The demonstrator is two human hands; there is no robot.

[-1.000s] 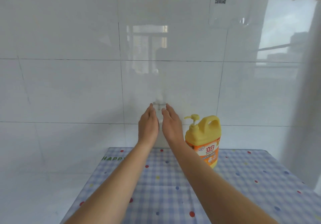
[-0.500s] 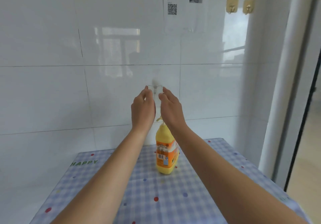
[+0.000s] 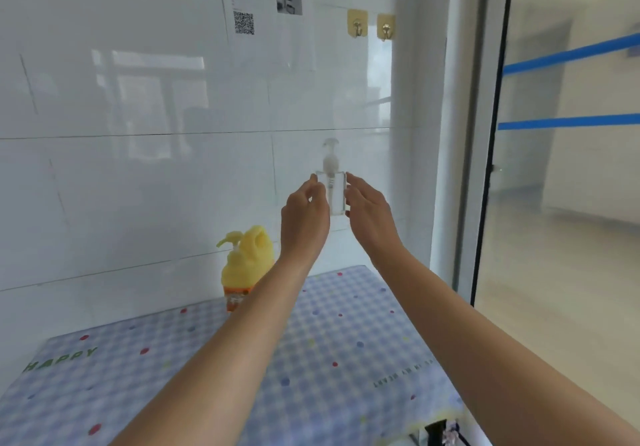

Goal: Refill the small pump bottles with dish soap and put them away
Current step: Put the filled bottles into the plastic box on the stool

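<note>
Worktop (image 3: 346,393): nearest to me, under a blue checked cloth with coloured dots; I see no small bottle standing on it
Dish soap bottle (image 3: 244,265): the big yellow one with its own pump, upright at the back of the worktop near the wall, just left of my left forearm, and neither hand is touching it
Left hand (image 3: 304,218): raised above the back of the worktop, fingers curled in, gripping the left side of the small pump bottle (image 3: 333,192)
Right hand (image 3: 370,217): level with the left, fingers almost straight, tips pressed on the bottle's right side, so the bottle is clamped between both hands
Small pump bottle: clear, upright, pump head fitted on top, held in the air well above the worktop, up and to the right of the dish soap bottle; the frame is too blurred for me to tell how much is in it
Wall (image 3: 138,186): white tiles behind the bottle, with two yellow hooks (image 3: 357,23) higher up
Step in hand: I judge I am carrying one small bottle, either to be refilled or to be put away; which depends on the fill, and I cannot read that
Next move: if it is empty, set it down beside the dish soap bottle and unscrew the pump head; if full, keep it upright and take it to its place, which I cannot see here
</note>
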